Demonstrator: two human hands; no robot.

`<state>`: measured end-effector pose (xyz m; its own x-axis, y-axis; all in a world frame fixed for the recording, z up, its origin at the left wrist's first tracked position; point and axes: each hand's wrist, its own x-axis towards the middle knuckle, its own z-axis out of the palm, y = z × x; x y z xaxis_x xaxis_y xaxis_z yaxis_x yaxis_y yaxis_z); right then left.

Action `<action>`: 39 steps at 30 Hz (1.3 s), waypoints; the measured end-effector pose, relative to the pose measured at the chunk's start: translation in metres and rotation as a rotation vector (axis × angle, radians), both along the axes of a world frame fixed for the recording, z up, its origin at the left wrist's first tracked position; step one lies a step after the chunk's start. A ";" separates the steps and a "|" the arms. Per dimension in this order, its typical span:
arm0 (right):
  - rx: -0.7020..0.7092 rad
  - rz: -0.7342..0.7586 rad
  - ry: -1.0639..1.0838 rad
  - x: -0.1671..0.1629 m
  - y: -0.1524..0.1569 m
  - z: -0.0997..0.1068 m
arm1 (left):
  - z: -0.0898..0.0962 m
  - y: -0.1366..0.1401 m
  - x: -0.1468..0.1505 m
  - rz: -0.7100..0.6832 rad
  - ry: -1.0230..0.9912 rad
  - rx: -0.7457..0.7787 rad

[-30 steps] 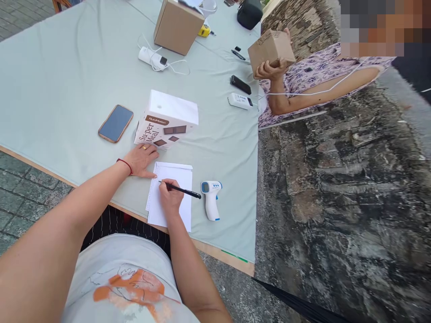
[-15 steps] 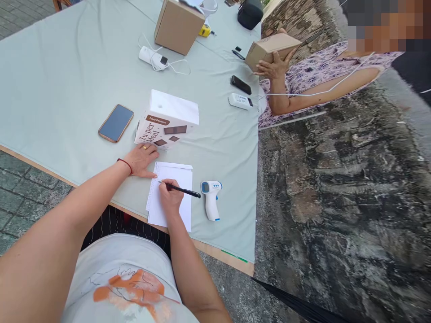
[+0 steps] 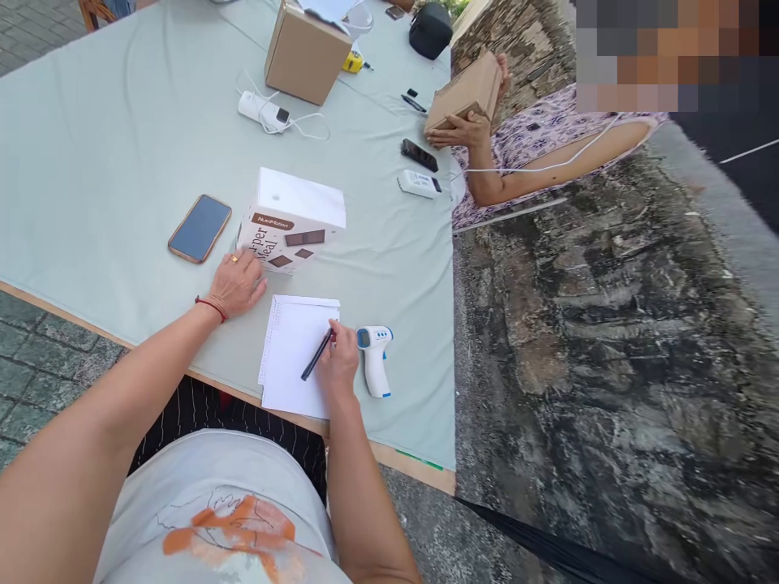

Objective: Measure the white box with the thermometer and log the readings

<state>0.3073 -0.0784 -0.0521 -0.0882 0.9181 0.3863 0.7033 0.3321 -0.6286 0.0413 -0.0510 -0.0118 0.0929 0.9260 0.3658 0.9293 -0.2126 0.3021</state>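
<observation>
My right hand (image 3: 339,354) holds a black pen (image 3: 317,354) slantwise over the right side of a white notepad (image 3: 295,349). A few faint marks run along the pad's left edge. Just right of that hand lies a white and blue infrared thermometer (image 3: 375,362). My left hand (image 3: 239,281), with a ring and a red bracelet, is at the lower left corner of a white NutriMotion box (image 3: 301,199). Its fingers are partly bent and reach in front of the printed face, covering some lettering; whether they press on it I cannot tell.
A phone (image 3: 200,228) lies left of the white box. Farther back are a white power strip with cable (image 3: 261,111), a cardboard box (image 3: 306,57), a white device (image 3: 419,184) and a black device (image 3: 419,154). Across the table's right edge, a person holds another carton (image 3: 461,99).
My left hand has left the notepad's edge and moved up-left to the white box. My right hand has shifted right across the page, the pen now turned differently. The other person's carton has tilted.
</observation>
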 end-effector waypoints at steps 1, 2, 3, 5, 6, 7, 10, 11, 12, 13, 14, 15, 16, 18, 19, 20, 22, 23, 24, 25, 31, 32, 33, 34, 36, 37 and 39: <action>0.006 -0.004 -0.041 0.006 0.002 -0.003 | -0.003 0.001 -0.001 0.071 -0.069 0.028; 0.010 -0.003 -0.070 0.010 0.002 -0.005 | -0.006 0.003 -0.002 0.119 -0.135 0.057; 0.014 0.000 -0.087 0.014 0.002 -0.006 | -0.009 0.005 -0.004 0.142 -0.197 0.086; 0.014 0.012 -0.097 0.019 0.001 -0.006 | -0.015 0.009 -0.006 0.142 -0.305 0.137; 0.015 0.007 -0.094 0.022 0.000 -0.005 | -0.018 0.011 -0.007 0.142 -0.351 0.158; 0.021 -0.014 -0.092 0.026 -0.001 -0.003 | -0.020 0.013 -0.009 0.159 -0.394 0.179; 0.044 -0.200 -0.112 0.041 -0.002 0.004 | -0.023 0.018 -0.014 0.261 -0.490 0.249; 0.026 -0.283 -0.135 0.048 -0.002 0.007 | -0.023 0.019 -0.015 0.284 -0.513 0.258; -0.018 -0.359 -0.166 0.054 -0.003 0.009 | -0.023 0.020 -0.016 0.288 -0.537 0.243; -0.091 -0.419 -0.202 0.060 -0.003 0.012 | -0.023 0.020 -0.017 0.276 -0.560 0.208; -0.186 -0.459 -0.240 0.066 -0.003 0.015 | -0.022 0.020 -0.017 0.255 -0.582 0.162; -0.291 -0.479 -0.274 0.069 -0.004 0.017 | -0.021 0.019 -0.018 0.239 -0.605 0.118; -0.388 -0.482 -0.303 0.072 -0.005 0.019 | -0.020 0.018 -0.017 0.237 -0.629 0.083; -0.512 -0.467 -0.334 0.073 -0.008 0.023 | -0.017 0.016 -0.016 0.277 -0.663 0.050; -0.538 -0.465 -0.338 0.072 -0.008 0.024 | -0.016 0.016 -0.015 0.309 -0.666 0.039; -0.547 -0.474 -0.337 0.070 -0.009 0.025 | -0.014 0.015 -0.014 0.334 -0.656 0.024; -0.553 -0.509 -0.327 0.067 -0.008 0.025 | -0.009 0.015 -0.013 0.334 -0.599 -0.021; -0.561 -0.522 -0.321 0.066 -0.007 0.025 | -0.007 0.016 -0.012 0.308 -0.563 -0.048; -0.569 -0.527 -0.312 0.065 -0.005 0.025 | -0.005 0.016 -0.012 0.268 -0.533 -0.078; -0.576 -0.526 -0.293 0.065 -0.003 0.024 | -0.003 0.017 -0.011 0.224 -0.508 -0.110; -0.465 -0.427 0.171 0.054 -0.002 0.027 | -0.002 0.021 -0.012 0.199 -0.421 -0.180; -0.442 -0.371 0.288 0.047 -0.005 0.031 | -0.003 0.021 -0.012 0.205 -0.421 -0.170; -0.435 -0.297 0.403 0.038 -0.009 0.035 | -0.004 0.021 -0.012 0.211 -0.430 -0.157; -0.456 -0.205 0.513 0.028 -0.012 0.040 | -0.005 0.021 -0.012 0.222 -0.441 -0.144; -0.542 0.004 0.703 0.004 -0.017 0.050 | -0.006 0.020 -0.013 0.238 -0.440 -0.136; -0.566 0.083 0.777 -0.008 -0.018 0.056 | -0.005 0.019 -0.013 0.232 -0.419 -0.141; -0.604 0.182 0.871 -0.032 -0.017 0.064 | -0.001 0.017 -0.012 0.196 -0.357 -0.153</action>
